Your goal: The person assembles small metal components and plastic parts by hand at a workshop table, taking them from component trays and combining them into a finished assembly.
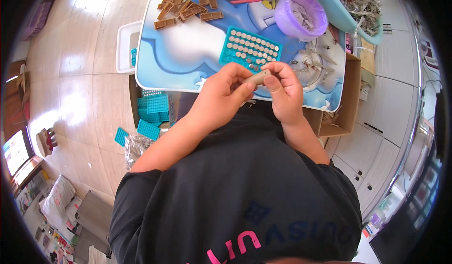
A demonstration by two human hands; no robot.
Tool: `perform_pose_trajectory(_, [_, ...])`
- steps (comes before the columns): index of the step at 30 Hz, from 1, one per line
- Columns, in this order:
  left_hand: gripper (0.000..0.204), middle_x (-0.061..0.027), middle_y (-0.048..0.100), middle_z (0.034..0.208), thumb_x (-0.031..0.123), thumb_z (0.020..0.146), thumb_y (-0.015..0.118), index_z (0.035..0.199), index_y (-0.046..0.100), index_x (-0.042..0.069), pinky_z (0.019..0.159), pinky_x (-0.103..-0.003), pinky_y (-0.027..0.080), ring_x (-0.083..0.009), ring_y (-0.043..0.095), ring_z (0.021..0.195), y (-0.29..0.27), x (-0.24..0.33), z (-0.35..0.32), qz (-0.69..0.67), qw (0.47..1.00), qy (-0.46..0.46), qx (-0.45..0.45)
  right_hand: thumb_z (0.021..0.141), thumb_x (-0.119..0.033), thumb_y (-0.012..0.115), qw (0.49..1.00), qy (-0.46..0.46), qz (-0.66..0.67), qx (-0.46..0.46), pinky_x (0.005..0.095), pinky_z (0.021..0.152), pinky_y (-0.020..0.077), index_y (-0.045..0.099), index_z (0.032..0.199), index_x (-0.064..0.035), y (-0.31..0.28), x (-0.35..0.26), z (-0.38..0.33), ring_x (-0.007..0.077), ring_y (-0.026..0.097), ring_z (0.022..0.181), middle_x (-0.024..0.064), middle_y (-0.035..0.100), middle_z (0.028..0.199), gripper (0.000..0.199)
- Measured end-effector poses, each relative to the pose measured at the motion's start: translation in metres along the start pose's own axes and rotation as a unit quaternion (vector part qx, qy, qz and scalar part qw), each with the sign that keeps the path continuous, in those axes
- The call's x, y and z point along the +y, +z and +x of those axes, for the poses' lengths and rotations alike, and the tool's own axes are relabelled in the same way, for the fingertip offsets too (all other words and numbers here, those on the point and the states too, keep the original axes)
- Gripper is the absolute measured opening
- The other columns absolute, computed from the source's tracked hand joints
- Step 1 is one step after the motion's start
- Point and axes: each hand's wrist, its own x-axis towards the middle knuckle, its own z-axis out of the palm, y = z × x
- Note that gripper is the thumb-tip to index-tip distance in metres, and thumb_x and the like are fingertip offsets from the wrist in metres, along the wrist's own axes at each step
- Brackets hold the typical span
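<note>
Head view, the only one: tan piece (257,78) is between the two hands, off the table (176,64), just in front of the tray (226,56). Left hand (225,92) pinches its lower-left end, thumb against fingers; right hand (286,90) has the upper-right end, thumb on the near side, index beyond. Both sets of fingers closed on it, so neither hand is nearer. Exact pad contact behind the thumbs hidden, can't tell. Key relation: long axis runs hand to hand on a slant, right end farther from the body, so it crosses the tray's disc rows at an angle. Tray lies directly beyond the fingertips, discs (238,34) filling the far rows, gaps in the near ones. Brown parts (190,13): beyond and left of left fingers, well apart. Purple tub (321,27): beyond and right of right fingers. Clear strips (313,66): right of right fingers, nearer than the tub.
</note>
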Motion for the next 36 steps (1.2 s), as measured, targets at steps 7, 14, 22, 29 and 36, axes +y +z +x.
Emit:
perform_pose_trajectory(7, [0.031,-0.0086,0.060,0.093,0.017,0.094,0.048,0.123,0.048,0.006,0.070,-0.027,0.052,-0.0130,0.060,0.076,-0.005,0.005,0.007,-0.213,0.962,-0.157,-0.066,0.081,-0.013,0.062,0.936,-0.128,-0.327,0.024,0.0298,0.065,0.0457,0.063,0.092,-0.0017,-0.039,-0.039,0.051,0.0191,0.059,0.074,0.0081,0.060,0.081,0.016])
perform_pose_trajectory(14, [0.031,-0.0097,0.060,0.093,0.017,0.094,0.047,0.122,0.051,0.006,0.071,-0.026,0.052,-0.0126,0.060,0.075,-0.010,-0.001,0.015,-0.255,0.948,-0.187,-0.036,0.077,-0.015,0.061,0.810,-0.121,-0.574,-0.021,0.0351,0.069,0.0475,0.064,0.085,-0.0046,-0.084,-0.052,0.149,0.0282,0.061,0.079,0.0113,0.064,0.084,0.013])
perform_pose_trajectory(22, [0.028,-0.0086,0.060,0.095,0.017,0.093,0.050,0.119,0.053,0.005,0.072,-0.026,0.052,-0.0129,0.060,0.078,-0.010,-0.006,0.016,-0.268,0.947,-0.176,-0.016,0.077,-0.015,0.060,0.755,-0.018,-0.645,-0.115,0.0364,0.068,0.0489,0.065,0.091,-0.0074,-0.084,-0.037,0.174,0.0264,0.063,0.077,0.0124,0.065,0.086,0.017])
perform_pose_trajectory(29, [0.028,-0.0092,0.060,0.099,0.016,0.092,0.050,0.118,0.053,0.005,0.074,-0.028,0.053,-0.0145,0.061,0.082,-0.006,-0.003,0.016,-0.301,0.938,-0.174,-0.002,0.082,-0.009,0.058,0.930,0.047,-0.364,0.028,0.0286,0.064,0.0485,0.064,0.099,-0.0063,-0.095,-0.049,0.145,0.0144,0.064,0.071,0.0091,0.066,0.081,0.019])
perform_pose_trajectory(36, [0.029,-0.0099,0.059,0.101,0.016,0.093,0.049,0.118,0.051,0.001,0.077,-0.029,0.052,-0.0161,0.061,0.085,-0.005,-0.002,0.014,-0.330,0.924,-0.193,-0.007,0.082,-0.007,0.058,0.852,-0.150,-0.497,0.061,0.0286,0.067,0.0480,0.065,0.098,-0.0046,-0.078,-0.066,0.106,0.0215,0.062,0.075,0.0098,0.065,0.084,0.018])
